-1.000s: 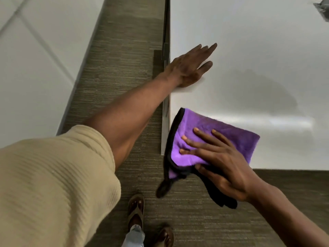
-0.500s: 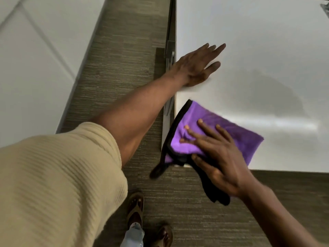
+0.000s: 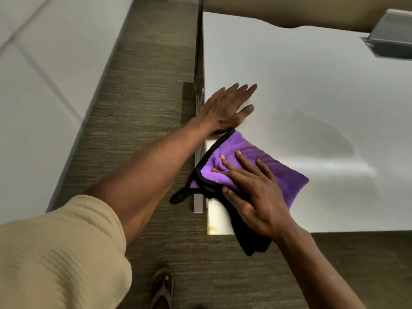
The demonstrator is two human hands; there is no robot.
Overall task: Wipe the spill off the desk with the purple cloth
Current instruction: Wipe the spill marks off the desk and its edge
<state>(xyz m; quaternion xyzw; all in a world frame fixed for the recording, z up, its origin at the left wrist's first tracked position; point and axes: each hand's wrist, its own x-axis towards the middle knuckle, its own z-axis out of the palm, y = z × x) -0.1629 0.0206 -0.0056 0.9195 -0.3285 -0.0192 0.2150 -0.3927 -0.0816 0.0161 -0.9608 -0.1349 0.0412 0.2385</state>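
Purple cloth (image 3: pixel 249 168) lies at the near left corner of the white desk (image 3: pixel 312 74), one black-edged flap hanging off the front edge, a loop tag dangling over the left side. Step in hand, as I read it: wiping, cloth pressed flat and ready to travel. A faint grey smear (image 3: pixel 316 132) sits on the desktop just beyond and right of the cloth; could be the spill, could be a shadow or reflection, cannot tell for sure. To do it well: keep the palm low and pressure even, sweep toward that patch in overlapping passes, pull the hanging flap up onto the surface so the whole cloth works, avoid pushing liquid over the edge. Right hand (image 3: pixel 252 192) rests on top of the cloth, fingers nearly straight and spread, pressing down, thumb at the desk's front edge; not bunching the fabric. Left hand (image 3: pixel 225 110) lies flat on the desk just past the cloth, fingers straight and together, holding nothing, seemingly bracing. Carpet (image 3: pixel 142 103) runs beside the desk; a sandalled foot (image 3: pixel 161 288) shows below
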